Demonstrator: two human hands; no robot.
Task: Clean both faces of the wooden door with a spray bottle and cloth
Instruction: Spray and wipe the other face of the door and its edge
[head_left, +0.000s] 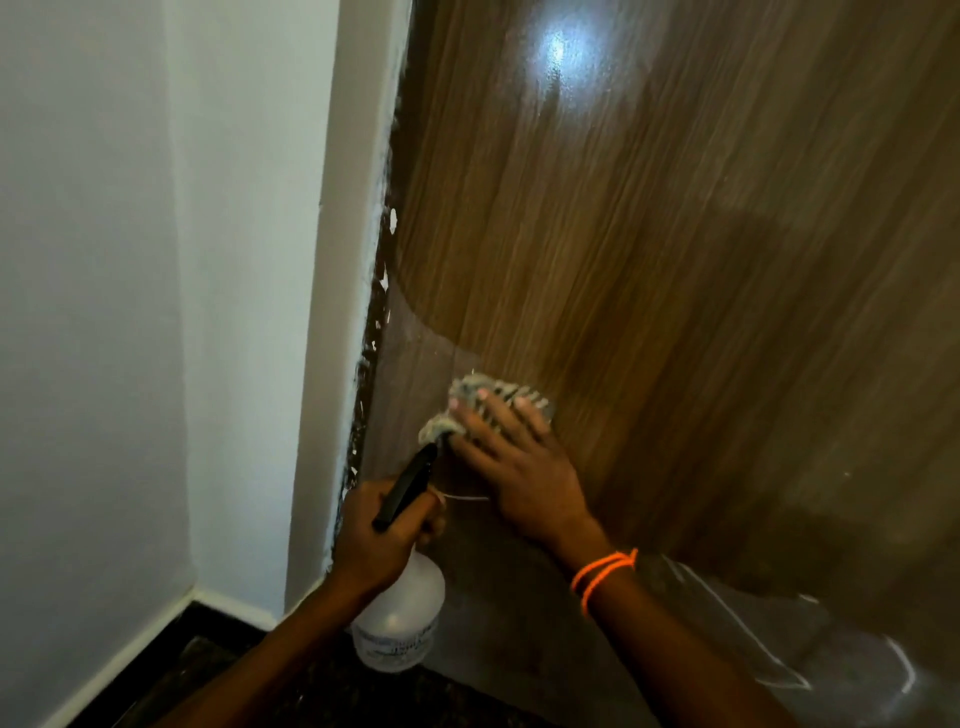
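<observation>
The brown wooden door (649, 234) fills the right of the head view, glossy with a light glare near the top. My right hand (519, 457) presses a grey-white cloth (493, 392) flat against the door's lower left part. My left hand (379, 535) grips the neck of a translucent white spray bottle (400, 618), and the bottle's black nozzle (410, 480) points up toward the cloth. An orange thread band (602, 571) circles my right wrist. A hazy film covers the door's lower part.
A white wall (130, 312) and a white door frame (343, 260) with chipped paint along its edge stand to the left. Dark speckled floor (208, 675) and a white skirting strip (156, 623) lie at the bottom left.
</observation>
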